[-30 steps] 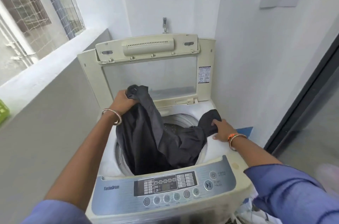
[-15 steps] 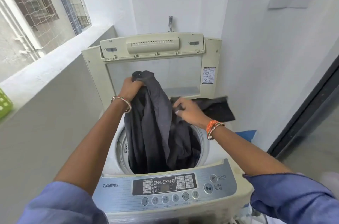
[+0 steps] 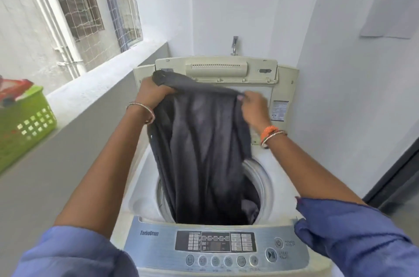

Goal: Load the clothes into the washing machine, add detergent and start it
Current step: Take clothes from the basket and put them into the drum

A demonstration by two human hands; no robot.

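Observation:
A dark grey garment (image 3: 204,145) hangs spread out above the open top-loading washing machine (image 3: 145,199), with its lower part down inside the drum (image 3: 260,183). My left hand (image 3: 152,95) grips the garment's top left corner. My right hand (image 3: 254,109) pinches its top right edge. Both hands are raised in front of the upright cream lid (image 3: 226,68). The control panel (image 3: 215,245) with its buttons lies at the near edge.
A green laundry basket (image 3: 25,127) with red clothes stands on the grey ledge (image 3: 95,86) at the left under the windows. A tap (image 3: 234,44) sticks out of the wall behind the lid. A white wall rises at the right, with a dark door frame (image 3: 394,170) beside it.
Both hands have lifted the garment higher. My right hand took the loose part off the machine's right rim and pulled it up, so the cloth now hangs spread between both hands.

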